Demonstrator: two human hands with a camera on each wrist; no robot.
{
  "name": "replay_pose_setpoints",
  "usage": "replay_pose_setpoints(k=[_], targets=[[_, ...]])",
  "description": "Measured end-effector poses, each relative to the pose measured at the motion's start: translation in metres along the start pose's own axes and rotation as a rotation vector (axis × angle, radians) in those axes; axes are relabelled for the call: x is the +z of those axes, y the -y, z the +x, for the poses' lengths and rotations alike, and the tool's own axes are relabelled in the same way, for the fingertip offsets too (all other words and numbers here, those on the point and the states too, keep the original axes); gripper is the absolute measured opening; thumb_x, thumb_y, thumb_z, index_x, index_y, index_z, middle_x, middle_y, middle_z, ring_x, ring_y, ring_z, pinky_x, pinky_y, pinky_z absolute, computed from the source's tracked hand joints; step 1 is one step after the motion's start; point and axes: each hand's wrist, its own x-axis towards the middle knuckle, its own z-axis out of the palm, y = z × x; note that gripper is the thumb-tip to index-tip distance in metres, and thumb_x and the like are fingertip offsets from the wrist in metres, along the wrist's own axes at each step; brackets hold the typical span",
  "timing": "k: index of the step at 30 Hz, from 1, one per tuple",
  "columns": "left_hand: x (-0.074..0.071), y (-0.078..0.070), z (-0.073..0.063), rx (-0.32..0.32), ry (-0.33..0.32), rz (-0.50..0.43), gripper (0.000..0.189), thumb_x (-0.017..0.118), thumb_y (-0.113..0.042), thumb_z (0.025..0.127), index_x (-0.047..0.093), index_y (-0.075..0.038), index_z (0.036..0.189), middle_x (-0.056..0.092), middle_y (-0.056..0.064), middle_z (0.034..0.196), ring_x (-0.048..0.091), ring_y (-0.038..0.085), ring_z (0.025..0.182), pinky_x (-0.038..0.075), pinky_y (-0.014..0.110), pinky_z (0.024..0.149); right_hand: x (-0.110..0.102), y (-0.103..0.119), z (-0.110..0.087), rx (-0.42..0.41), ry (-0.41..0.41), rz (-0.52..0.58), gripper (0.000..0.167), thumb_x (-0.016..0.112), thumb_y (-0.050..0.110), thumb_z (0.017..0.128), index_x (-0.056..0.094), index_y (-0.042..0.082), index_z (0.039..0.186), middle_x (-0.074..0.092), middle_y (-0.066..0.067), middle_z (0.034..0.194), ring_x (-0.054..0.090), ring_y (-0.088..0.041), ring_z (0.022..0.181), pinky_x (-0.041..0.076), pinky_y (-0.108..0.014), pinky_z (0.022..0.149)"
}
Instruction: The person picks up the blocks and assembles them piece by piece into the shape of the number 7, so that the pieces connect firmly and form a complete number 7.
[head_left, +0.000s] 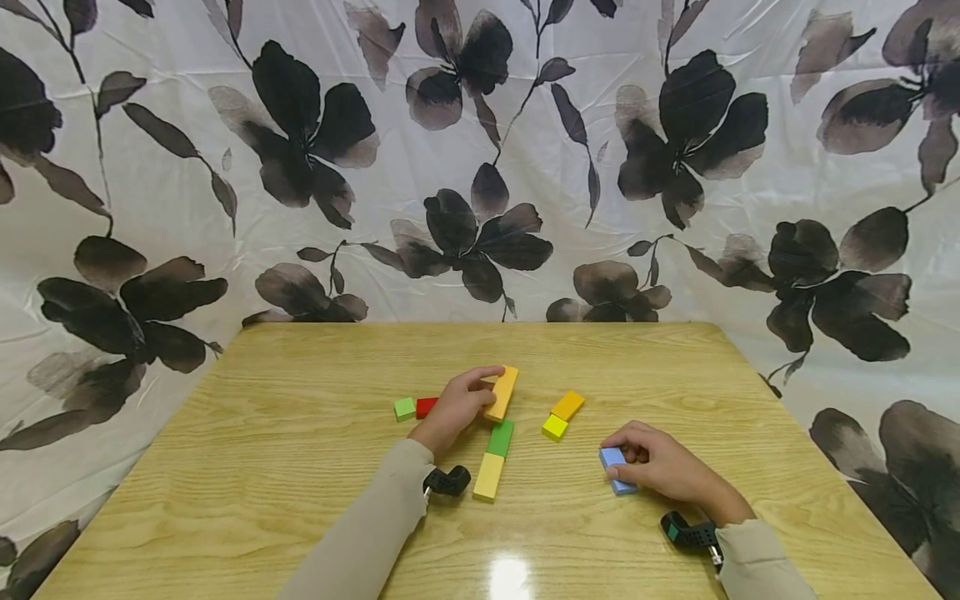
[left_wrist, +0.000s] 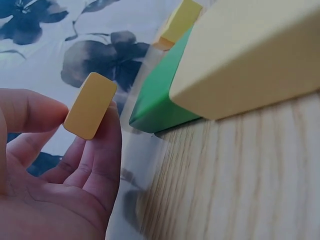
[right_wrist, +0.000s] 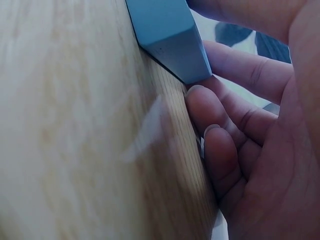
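Note:
My left hand pinches a long orange-yellow block between thumb and fingers. In the left wrist view, the end face of this block shows between the thumb and the fingers, raised off the tabletop. Just nearer than it in the head view, a green block and a pale yellow block lie end to end. Over on the right, my right hand grips a blue block by its sides, low at the wood. The right wrist view shows two fingertips curled below the blue block.
A light green cube lies beside a red block, which the left hand partly hides. Between the hands, an orange block meets a yellow cube. The wooden table ends at a flowered cloth.

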Motion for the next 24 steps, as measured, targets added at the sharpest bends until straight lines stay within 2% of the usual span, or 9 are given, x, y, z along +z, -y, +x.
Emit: replay_pose_setpoints(k=[1,7,16,24], targets=[[-0.001,0.004,0.004,0.001,0.006,-0.007,0.048,0.056,0.001,0.093,0.063,-0.016,0.137,0.059,0.009,0.127,0.054,0.022,0.101,0.045,0.030,0.073,0.000,0.000,0.000,-0.001,-0.001,-0.001,0.034,0.074,0.029,0.093,0.068,0.012,0.122,0.059,-0.003,0.105,0.050,-0.014,0.083,0.043,-0.027,0.071],[0.000,0.004,0.008,0.009,0.018,-0.012,0.049,0.055,0.003,0.094,0.060,-0.015,0.140,0.058,0.011,0.127,0.053,0.022,0.100,0.047,0.028,0.073,0.000,-0.001,0.000,0.002,0.000,-0.001,0.035,0.074,0.030,0.093,0.068,0.013,0.123,0.059,-0.002,0.106,0.050,-0.014,0.084,0.043,-0.027,0.071],[0.001,0.005,0.012,0.010,0.030,0.027,0.052,0.059,0.003,0.092,0.059,-0.016,0.141,0.059,0.013,0.128,0.055,0.025,0.112,0.052,0.031,0.080,0.000,-0.001,0.000,-0.003,-0.001,-0.001,0.034,0.073,0.029,0.093,0.068,0.013,0.123,0.059,-0.002,0.106,0.050,-0.015,0.084,0.043,-0.027,0.071],[0.001,0.006,0.016,0.005,0.019,0.051,0.051,0.060,0.001,0.093,0.059,-0.017,0.140,0.058,0.011,0.129,0.055,0.025,0.114,0.052,0.033,0.083,0.001,0.000,0.000,-0.004,0.001,0.002,0.033,0.073,0.028,0.094,0.068,0.012,0.123,0.059,-0.002,0.106,0.050,-0.015,0.084,0.043,-0.027,0.071]])
